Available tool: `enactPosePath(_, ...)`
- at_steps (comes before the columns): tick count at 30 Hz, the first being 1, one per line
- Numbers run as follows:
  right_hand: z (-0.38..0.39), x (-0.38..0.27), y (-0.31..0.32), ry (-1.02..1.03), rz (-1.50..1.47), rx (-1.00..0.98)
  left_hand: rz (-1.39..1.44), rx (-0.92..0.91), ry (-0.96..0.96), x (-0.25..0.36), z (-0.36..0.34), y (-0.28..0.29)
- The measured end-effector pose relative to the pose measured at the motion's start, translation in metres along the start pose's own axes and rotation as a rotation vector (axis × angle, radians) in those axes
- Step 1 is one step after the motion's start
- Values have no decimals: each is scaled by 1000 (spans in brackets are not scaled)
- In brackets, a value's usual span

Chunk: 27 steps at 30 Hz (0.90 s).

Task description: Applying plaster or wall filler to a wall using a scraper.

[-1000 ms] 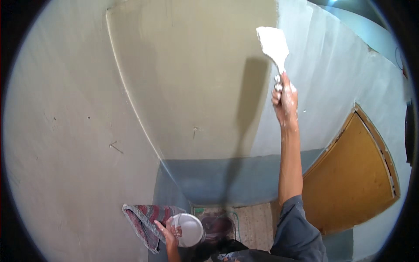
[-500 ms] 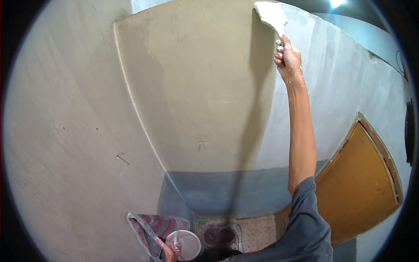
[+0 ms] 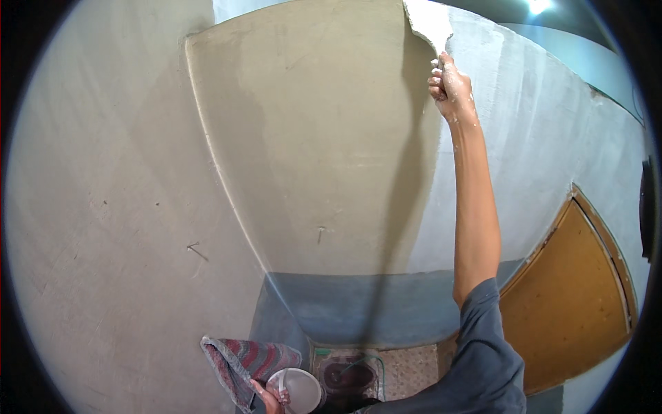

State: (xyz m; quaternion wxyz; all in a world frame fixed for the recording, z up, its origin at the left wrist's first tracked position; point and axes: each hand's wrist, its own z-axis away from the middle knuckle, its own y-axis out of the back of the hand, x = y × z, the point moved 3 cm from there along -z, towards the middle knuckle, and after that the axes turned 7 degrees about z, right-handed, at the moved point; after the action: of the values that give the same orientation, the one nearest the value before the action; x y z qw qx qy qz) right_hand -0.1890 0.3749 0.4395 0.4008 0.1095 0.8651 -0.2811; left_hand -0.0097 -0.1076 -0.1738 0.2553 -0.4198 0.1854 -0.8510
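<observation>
Two bare hands were at work, the nearer being the left hand, its fingers closed over the rim of a white bucket low in the view. A red and grey striped cloth lay just beside it, and past the bucket came a dark floor pan with a green hose on a tiled floor. Farther out, the right hand, flecked with white, was wrapped firmly around the handle of a broad, white-coated brush. That brush stood high on the facing wall, at the border between two colours, its far end running to the picture's edge; whether the bristles pressed the surface could not be told. Judging by colour, the streaky pale stretch on the right, reaching down to the blue-grey band and across toward the orange-brown door, was the covered part, though unevenly so. The wide tan stretch to the left, as far as the corner, looked uncoated, so much of that wall seemed left.
</observation>
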Motion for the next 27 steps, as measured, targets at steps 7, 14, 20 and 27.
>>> enactPosePath(7, 4, 8, 17, -113, -44, -30, 19, 66, -48, 16, 30, -54)
enactPosePath(14, 56, 76, 52, -200, -23, -5, 53, 64, 1, 13, 28, -65)
enactPosePath(20, 81, 57, 55, -163, -78, 11, -50, 52, -32, 20, 25, -59)
enactPosePath(27, 5, -20, 16, 93, -43, -54, -6, 44, -4, 13, 22, -47)
